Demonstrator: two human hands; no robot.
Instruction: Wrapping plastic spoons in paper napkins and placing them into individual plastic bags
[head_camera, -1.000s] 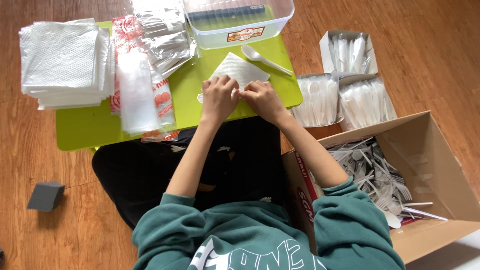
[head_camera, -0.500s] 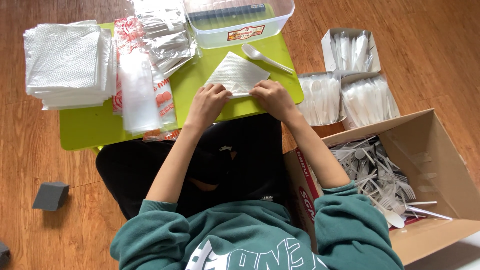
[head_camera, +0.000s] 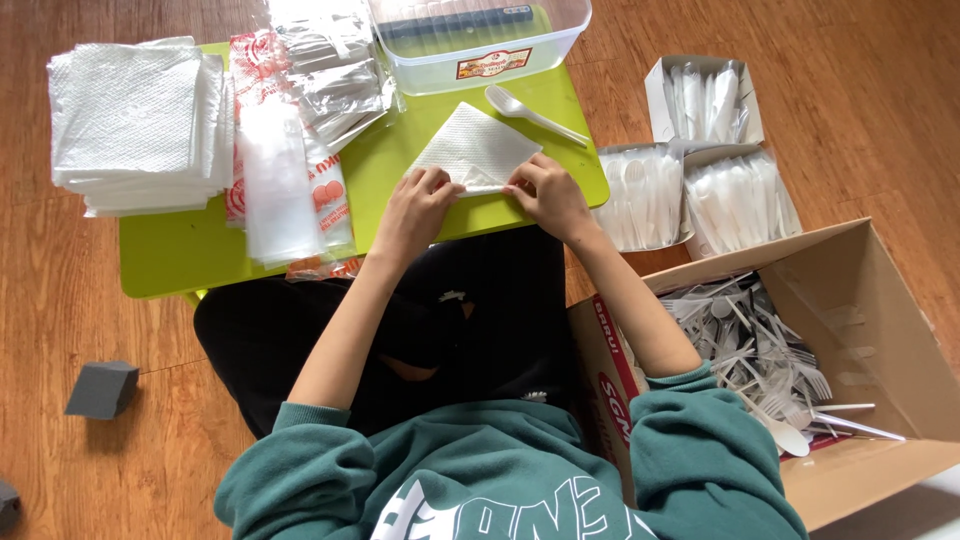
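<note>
Wooden flooring surrounds the lime-green table (head_camera: 180, 255) where I see my left hand (head_camera: 415, 205) and right hand (head_camera: 548, 195) pinching the near edge of a white napkin (head_camera: 470, 150), fingers curled narrow on it, just before a plastic spoon (head_camera: 530, 112).
</note>
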